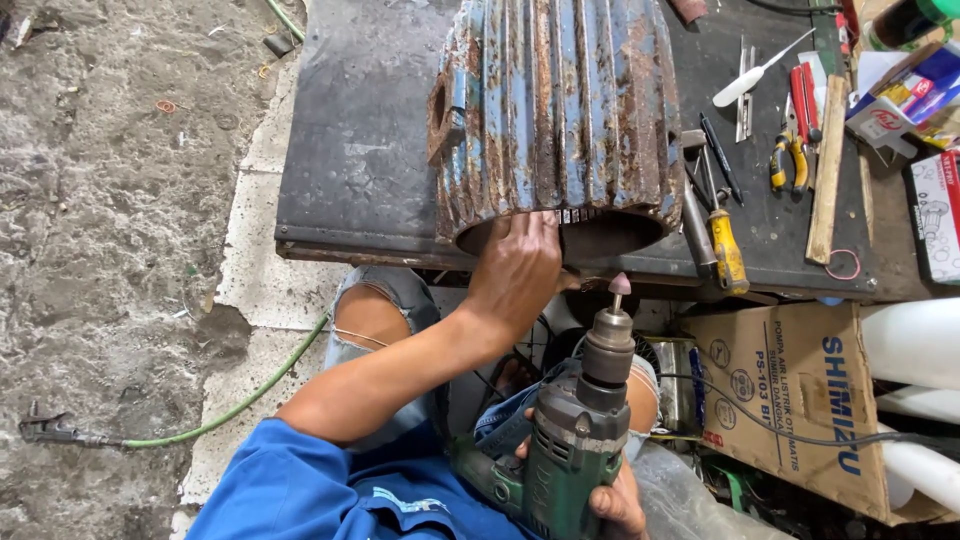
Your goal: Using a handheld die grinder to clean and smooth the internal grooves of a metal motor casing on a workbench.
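Head view: left hand [515, 275] presses flat on the rusty, heavy-looking motor housing's [560, 115] rigid rim, right hand [612, 500] clamps the drill [575, 440].

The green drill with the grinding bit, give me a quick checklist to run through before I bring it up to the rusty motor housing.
1. Right hand grips the green drill: ok, fingers wrapped around its body.
2. Pink grinding bit seated in the chuck: ok, it points up at the housing.
3. Left hand steadies the rusty motor housing: ok, fingers on its lower rim.
4. Left hand clear of the bit: not ok, bit is close beside it.
5. Housing fully on the table: not ok, its rim overhangs the edge.
6. Drill cord free of snags: cannot tell.
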